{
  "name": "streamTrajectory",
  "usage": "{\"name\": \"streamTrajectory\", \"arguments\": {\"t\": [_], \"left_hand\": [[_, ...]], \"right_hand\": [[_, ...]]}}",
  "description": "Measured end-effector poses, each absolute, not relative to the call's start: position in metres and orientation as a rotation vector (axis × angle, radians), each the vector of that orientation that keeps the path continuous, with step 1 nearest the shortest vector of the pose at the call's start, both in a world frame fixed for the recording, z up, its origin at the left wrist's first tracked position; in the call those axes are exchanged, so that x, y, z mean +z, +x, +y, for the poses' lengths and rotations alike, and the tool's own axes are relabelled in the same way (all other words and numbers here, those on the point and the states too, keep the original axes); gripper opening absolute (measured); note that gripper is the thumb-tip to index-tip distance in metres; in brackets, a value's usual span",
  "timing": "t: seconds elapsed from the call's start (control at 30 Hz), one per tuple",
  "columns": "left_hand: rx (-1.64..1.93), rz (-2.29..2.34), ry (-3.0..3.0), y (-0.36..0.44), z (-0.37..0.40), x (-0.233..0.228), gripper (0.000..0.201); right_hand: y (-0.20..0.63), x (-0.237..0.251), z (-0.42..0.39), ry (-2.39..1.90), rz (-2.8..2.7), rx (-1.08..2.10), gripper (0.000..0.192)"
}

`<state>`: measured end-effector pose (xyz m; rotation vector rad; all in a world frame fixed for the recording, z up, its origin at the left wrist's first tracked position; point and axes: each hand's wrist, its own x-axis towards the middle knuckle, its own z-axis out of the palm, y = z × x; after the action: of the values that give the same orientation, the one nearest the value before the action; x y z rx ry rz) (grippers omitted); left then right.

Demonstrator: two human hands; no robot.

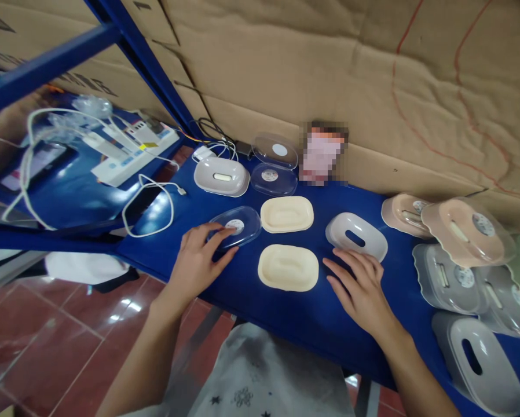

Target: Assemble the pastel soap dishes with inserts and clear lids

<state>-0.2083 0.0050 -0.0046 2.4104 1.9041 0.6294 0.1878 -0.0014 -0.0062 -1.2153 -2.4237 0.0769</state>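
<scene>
Head view: both forearms reach up from the bottom edge onto the blue table (312,313); the left forearm runs up from the lower left, wrist a little bent, and the left hand (197,260) lies palm down with fingers loosely spread, holding nothing; its fingertips (229,233) rest on the near edge of a clear lid (238,227), which lies flat on the table, a round sticker showing through its top; the right forearm comes in from the lower right, and the right hand (359,286) lies flat, palm down, fingers apart and straight, pointing up and left, gripping nothing; its fingertips lie just before a grey tray (356,234) with a slot in it, whether touching I cannot tell; between the hands lie two cream trays, one near (288,267) and one behind it (286,214), close but apart; further back stand a grey box (222,176) and two more clear lids (274,165); at the right edge a heap of boxes (464,260), pink, grey and green, leans together; on the left lie white cables (151,200) and a power strip (134,156); cardboard (373,69) covers the wall.
</scene>
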Motion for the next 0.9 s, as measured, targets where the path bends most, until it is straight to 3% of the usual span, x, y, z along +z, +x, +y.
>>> {"name": "streamTrajectory", "arguments": {"t": [0.2,0.37,0.63,0.9], "left_hand": [[0.675,1.577,2.436,-0.168,-0.015,0.011,0.032],[0.613,1.284,2.354,-0.128,-0.026,0.003,0.049],[0.804,1.39,2.322,-0.087,-0.009,-0.018,0.072],[0.653,1.431,2.456,-0.107,-0.007,-0.001,0.075]], "right_hand": [[0.194,-0.009,0.005,-1.439,-2.25,-0.064,0.055],[0.21,-0.011,0.013,-1.527,-2.242,-0.058,0.044],[0.183,-0.001,-0.002,-1.154,-2.419,0.195,0.049],[0.173,-0.007,-0.008,-1.082,-2.59,0.118,0.046]]}}
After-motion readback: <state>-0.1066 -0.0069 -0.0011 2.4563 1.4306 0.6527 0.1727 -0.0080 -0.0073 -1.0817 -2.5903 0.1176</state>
